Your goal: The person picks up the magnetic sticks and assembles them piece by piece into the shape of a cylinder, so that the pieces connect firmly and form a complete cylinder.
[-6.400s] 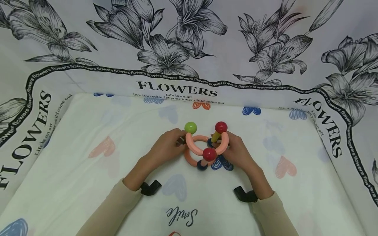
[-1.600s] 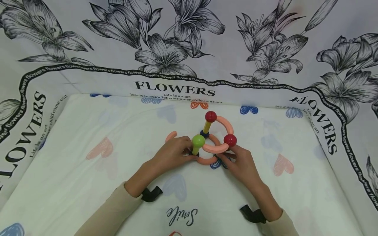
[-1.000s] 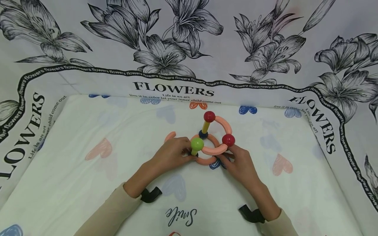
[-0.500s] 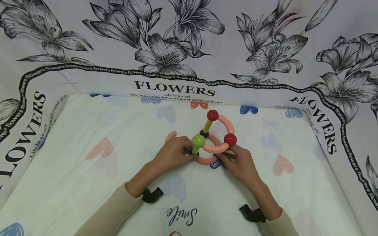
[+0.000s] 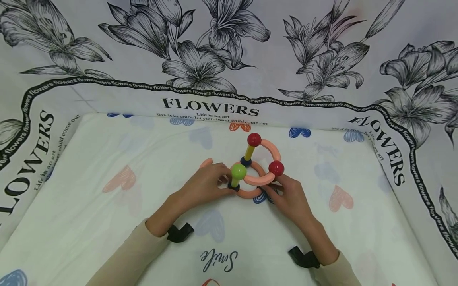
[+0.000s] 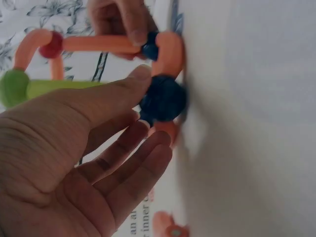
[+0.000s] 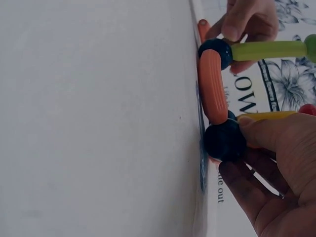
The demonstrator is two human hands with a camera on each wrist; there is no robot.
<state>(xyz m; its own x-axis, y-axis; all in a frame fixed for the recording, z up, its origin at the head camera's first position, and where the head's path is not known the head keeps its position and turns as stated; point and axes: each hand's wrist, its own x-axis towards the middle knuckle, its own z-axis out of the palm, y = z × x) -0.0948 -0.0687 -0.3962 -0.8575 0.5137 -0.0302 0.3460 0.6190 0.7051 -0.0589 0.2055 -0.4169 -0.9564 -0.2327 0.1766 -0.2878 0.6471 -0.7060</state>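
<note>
Between my hands stands a toy frame of magnetic balls and sticks. Its base ring joins dark blue balls with curved orange sticks (image 5: 249, 194). Upright sticks, one of them yellow (image 5: 249, 152), carry a green ball (image 5: 238, 172), a near red ball (image 5: 276, 168) and a far red ball (image 5: 254, 139). Curved salmon sticks (image 5: 260, 180) link these top balls. My left hand (image 5: 202, 182) pinches the left dark blue base ball (image 6: 165, 98) between thumb and fingers. My right hand (image 5: 291, 198) grips the right dark blue base ball (image 7: 225, 139), which is hidden in the head view.
A loose curved orange stick (image 5: 206, 162) lies just beyond my left hand, partly covered by it. White cloth with printed hearts (image 5: 341, 198) covers the surface. Behind rises a flower-printed cloth (image 5: 200, 71). A black curved piece (image 5: 180, 232) sits at my left wrist, another (image 5: 304, 257) at my right.
Since the oldest frame, the frame has been turned, bringing the green ball from far left to near left. The loose orange stick came into sight. Lately my hands have hardly moved.
</note>
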